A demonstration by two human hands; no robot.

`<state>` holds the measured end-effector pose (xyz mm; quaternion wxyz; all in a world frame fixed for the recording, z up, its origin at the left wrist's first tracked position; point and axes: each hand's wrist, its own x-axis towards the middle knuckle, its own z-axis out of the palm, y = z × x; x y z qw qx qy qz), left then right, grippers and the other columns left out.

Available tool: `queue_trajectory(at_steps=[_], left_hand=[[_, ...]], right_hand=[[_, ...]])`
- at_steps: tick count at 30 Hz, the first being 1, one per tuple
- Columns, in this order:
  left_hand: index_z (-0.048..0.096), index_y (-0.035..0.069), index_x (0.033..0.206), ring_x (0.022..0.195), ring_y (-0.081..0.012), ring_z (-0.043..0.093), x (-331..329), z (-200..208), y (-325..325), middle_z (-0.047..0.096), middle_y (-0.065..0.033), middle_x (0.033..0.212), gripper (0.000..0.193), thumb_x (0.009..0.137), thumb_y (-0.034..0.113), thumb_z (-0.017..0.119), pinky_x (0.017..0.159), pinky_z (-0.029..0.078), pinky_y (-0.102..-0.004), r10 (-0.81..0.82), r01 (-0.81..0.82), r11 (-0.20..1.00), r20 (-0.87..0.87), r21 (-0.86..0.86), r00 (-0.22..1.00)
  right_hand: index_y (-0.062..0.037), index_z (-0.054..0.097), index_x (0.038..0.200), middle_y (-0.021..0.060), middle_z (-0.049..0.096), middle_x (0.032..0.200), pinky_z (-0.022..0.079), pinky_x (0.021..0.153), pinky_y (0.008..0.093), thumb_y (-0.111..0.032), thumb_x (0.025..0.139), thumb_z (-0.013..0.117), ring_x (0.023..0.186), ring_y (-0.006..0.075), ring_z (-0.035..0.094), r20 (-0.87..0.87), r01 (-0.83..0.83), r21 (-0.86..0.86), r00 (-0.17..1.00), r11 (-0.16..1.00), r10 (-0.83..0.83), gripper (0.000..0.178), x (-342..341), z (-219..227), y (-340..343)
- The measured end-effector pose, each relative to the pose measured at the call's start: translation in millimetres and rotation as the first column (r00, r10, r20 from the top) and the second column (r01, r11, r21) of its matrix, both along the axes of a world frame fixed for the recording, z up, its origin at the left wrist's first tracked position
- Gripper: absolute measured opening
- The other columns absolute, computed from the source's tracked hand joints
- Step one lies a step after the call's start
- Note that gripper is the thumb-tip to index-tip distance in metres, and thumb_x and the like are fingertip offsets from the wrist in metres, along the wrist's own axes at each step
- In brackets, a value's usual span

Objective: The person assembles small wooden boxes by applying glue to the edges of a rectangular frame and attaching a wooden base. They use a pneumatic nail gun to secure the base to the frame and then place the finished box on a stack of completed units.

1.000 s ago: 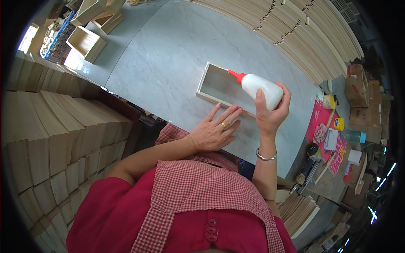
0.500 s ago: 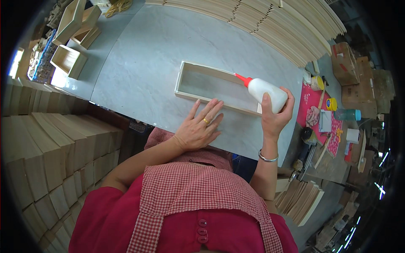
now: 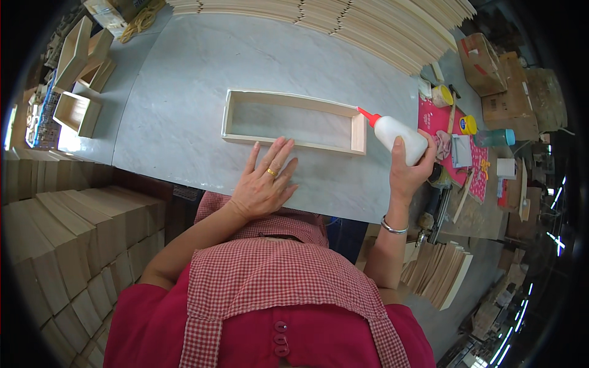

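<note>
A long, shallow wooden frame (image 3: 294,145) lies on the grey marbled tabletop (image 3: 184,67), and the tabletop shows through its middle. White glue runs along parts of its top edges. My right hand (image 3: 410,168) is closed round a white squeeze glue bottle (image 3: 399,140) with a red nozzle. The bottle is tilted, and its tip is at the frame's far right corner. My left hand (image 3: 265,184) has its fingers stretched out, their tips at the near side of the frame, left of its middle.
Long wooden strips (image 3: 380,30) are stacked along the far edge. Small wooden boxes (image 3: 78,113) stand at the far left, above piled wooden boards (image 3: 55,227). On the right are a red cloth (image 3: 432,110), a yellow jar (image 3: 467,124), a teal bottle (image 3: 494,137) and cardboard boxes (image 3: 485,64).
The glue bottle's tip has moved right along the frame's far edge to its right corner. The whole scene has shifted left in view. My left hand stays by the near side.
</note>
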<state>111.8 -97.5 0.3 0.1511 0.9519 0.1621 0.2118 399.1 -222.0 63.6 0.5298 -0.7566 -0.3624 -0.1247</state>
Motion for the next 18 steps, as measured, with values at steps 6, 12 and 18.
queue_trajectory(at_steps=[6, 12, 18], left_hand=[[0.063, 0.006, 0.131, 0.155, -0.0346, 0.027, 0.4, -1.8, -1.5, 0.032, -0.0174, 0.164, 0.052, 0.087, 0.031, 0.074, 0.122, 0.018, -0.0612, 0.012, -0.012, 1.000, -0.009, 0.008, 1.000], [0.063, 0.005, 0.131, 0.155, -0.0343, 0.027, 1.3, -0.9, -0.6, 0.032, -0.0173, 0.164, 0.052, 0.087, 0.031, 0.073, 0.123, 0.019, -0.0605, 0.011, -0.011, 1.000, 0.004, 0.028, 1.000], [0.063, 0.005, 0.130, 0.155, -0.0338, 0.027, 1.1, -2.2, -1.6, 0.032, -0.0166, 0.164, 0.051, 0.087, 0.031, 0.073, 0.122, 0.019, -0.0604, 0.014, -0.014, 1.000, -0.004, 0.023, 1.000]], right_hand=[[0.0004, 0.059, 0.123, 0.0136, 0.064, 0.115, 0.051, 0.091, 0.0384, -0.022, 0.080, 0.084, 0.103, 0.0242, 0.062, 0.021, 0.037, -0.005, 0.999, 0.999, -0.037, 0.054, 5.9, -0.8, -10.7], [0.0008, 0.059, 0.123, 0.0129, 0.064, 0.114, 0.051, 0.090, 0.0373, -0.022, 0.080, 0.084, 0.103, 0.0232, 0.062, 0.002, 0.039, -0.015, 0.999, 0.999, -0.039, 0.055, -2.7, 2.5, -22.6], [0.0004, 0.059, 0.123, 0.0121, 0.062, 0.115, 0.051, 0.090, 0.0370, -0.021, 0.079, 0.083, 0.103, 0.0223, 0.061, -0.005, 0.068, -0.071, 0.998, 0.995, -0.069, 0.055, -25.4, 9.9, -50.6]])
